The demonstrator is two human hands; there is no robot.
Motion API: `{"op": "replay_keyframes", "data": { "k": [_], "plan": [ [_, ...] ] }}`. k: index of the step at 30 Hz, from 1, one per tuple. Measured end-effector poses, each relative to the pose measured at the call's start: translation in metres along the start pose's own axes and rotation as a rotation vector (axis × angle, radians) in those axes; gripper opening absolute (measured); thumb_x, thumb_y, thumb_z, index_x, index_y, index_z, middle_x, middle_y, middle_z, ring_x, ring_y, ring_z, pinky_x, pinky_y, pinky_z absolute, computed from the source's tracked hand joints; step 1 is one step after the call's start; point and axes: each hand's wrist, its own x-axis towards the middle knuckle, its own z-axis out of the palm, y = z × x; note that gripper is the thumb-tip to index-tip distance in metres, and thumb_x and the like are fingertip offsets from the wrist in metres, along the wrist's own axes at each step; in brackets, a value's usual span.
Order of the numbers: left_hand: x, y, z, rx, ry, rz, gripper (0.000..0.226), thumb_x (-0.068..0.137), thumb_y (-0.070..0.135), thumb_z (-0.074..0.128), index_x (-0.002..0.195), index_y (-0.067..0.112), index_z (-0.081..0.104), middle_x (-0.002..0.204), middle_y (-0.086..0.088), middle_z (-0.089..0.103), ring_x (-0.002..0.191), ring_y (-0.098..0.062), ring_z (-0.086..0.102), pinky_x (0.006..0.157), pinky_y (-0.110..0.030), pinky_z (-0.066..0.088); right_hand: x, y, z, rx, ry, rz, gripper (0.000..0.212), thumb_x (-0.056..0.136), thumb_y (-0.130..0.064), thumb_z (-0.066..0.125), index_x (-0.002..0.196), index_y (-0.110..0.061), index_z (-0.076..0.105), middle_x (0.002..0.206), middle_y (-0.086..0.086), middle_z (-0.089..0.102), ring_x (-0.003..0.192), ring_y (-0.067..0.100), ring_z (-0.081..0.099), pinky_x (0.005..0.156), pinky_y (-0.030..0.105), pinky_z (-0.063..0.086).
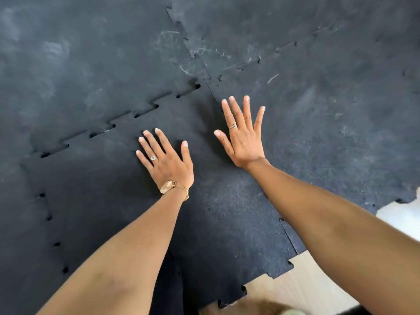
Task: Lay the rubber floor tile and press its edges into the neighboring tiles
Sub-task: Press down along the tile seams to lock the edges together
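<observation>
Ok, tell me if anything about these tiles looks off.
The far seam of the rubber floor tile shows dark gaps along its interlocking teeth, so it looks not fully pressed in. The left seam shows small holes too.

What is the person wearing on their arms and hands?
No sleeves; both forearms are bare. The left hand has a ring with a pale stone, and its wrist a gold watch with a mesh band. The right hand has a ring with a dark stone.
</observation>
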Motion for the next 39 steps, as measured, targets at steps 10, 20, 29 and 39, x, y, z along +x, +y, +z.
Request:
{"op": "replay_keyframes", "data": {
  "k": [10, 20, 29, 39],
  "plan": [
    [-0.001, -0.001, -0.001, -0.027, -0.001, 0.003, 0.075, 0.098, 0.056, 0.02, 0.156, 0.008, 0.011, 0.163, -0.018, 0.008, 0.151, -0.034, 0.004, 0.121, -0.053, 0.003, 0.003, 0.001, 0.004, 0.016, -0.062, 0.139, 0.085, 0.093, -0.068, 0.017, 0.155, -0.014, -0.006, 0.164, 0.008, -0.003, 0.15, 0.028, -0.011, 0.118, 0.06, -0.005],
    [0.002, -0.002, 0.006, -0.037, 0.046, 0.01, 0.075, 0.098, 0.057, 0.019, 0.156, 0.009, 0.012, 0.163, -0.018, 0.009, 0.151, -0.034, 0.005, 0.121, -0.052, 0.003, 0.086, -0.037, -0.054, 0.375, 0.512, 0.018, 0.073, 0.1, -0.048, 0.031, 0.152, 0.001, 0.018, 0.16, 0.019, 0.016, 0.149, 0.04, 0.001, 0.12, 0.049, -0.004],
    [0.001, -0.001, 0.002, 0.003, 0.019, 0.002, 0.074, 0.099, 0.055, 0.02, 0.156, 0.009, 0.009, 0.163, -0.018, 0.006, 0.151, -0.034, 0.003, 0.121, -0.053, 0.003, 0.102, -0.018, 0.014, -0.05, -0.067, 0.001, 0.075, 0.098, -0.061, 0.013, 0.155, -0.017, -0.003, 0.165, 0.003, -0.004, 0.15, 0.027, -0.011, 0.119, 0.058, -0.004],
    [0.002, -0.001, 0.001, 0.003, 0.011, -0.002, 0.076, 0.097, 0.056, 0.021, 0.155, 0.009, 0.014, 0.163, -0.018, 0.011, 0.151, -0.034, 0.006, 0.121, -0.053, 0.004, 0.102, -0.016, 0.016, -0.059, -0.114, 0.012, 0.086, 0.092, -0.071, 0.014, 0.154, -0.018, -0.011, 0.164, 0.001, -0.013, 0.149, 0.026, -0.019, 0.118, 0.059, -0.008]
  ]
}}
